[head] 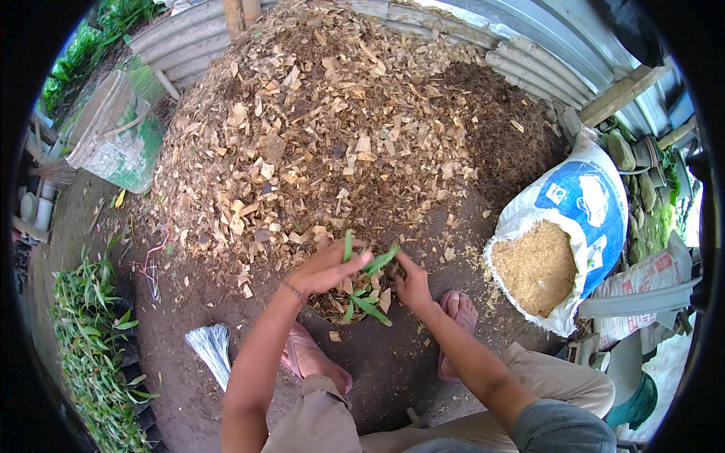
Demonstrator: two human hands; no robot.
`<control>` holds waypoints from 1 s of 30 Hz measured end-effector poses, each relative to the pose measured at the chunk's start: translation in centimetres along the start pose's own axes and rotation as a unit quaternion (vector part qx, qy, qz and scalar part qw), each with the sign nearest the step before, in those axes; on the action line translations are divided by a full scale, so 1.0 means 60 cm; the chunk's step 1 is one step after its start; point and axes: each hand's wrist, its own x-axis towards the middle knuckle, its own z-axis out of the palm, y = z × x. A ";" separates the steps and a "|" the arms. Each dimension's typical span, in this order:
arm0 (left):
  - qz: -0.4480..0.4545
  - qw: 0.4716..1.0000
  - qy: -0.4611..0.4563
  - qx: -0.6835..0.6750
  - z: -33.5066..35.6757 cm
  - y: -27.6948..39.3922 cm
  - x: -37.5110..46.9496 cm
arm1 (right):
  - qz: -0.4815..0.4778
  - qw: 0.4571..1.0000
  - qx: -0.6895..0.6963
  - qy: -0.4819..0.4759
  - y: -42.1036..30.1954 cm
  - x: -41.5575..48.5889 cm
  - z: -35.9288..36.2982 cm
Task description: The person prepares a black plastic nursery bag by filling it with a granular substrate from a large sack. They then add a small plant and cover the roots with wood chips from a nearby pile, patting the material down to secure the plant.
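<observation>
A dark pot point(355, 321) stands on the ground between my feet, filled with brown plant chips. Green seedlings point(365, 306) with long narrow leaves rise from it. My left hand point(331, 267) reaches over its far left side, thumb apart from the fingers. One upright leaf point(348, 247) shows beside that thumb, and the fingertips are partly hidden. At the pot's right side, my right hand point(413, 284) has bent fingers beside a leafy shoot point(382, 261) and a small brown clump. Whether it grips them cannot be made out.
A large heap of dry chips point(317, 136) lies ahead against corrugated sheets point(538, 71). To the right leans an open woven sack point(595, 198) of husk-like material. A dirty bucket point(122, 141), bundled plastic ties point(210, 346) and rows of seedlings point(93, 340) are at left.
</observation>
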 end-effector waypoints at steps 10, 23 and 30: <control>0.010 0.994 0.095 0.062 0.031 -0.013 -0.044 | 0.034 0.952 0.304 -0.014 -0.085 0.071 0.035; 0.082 0.984 0.121 0.106 0.036 -0.020 -0.079 | -0.178 0.953 -0.006 -0.244 -0.082 0.100 -0.032; 0.144 0.973 0.142 -0.114 0.018 -0.048 -0.082 | -0.235 0.929 -0.160 -0.237 -0.090 0.148 0.023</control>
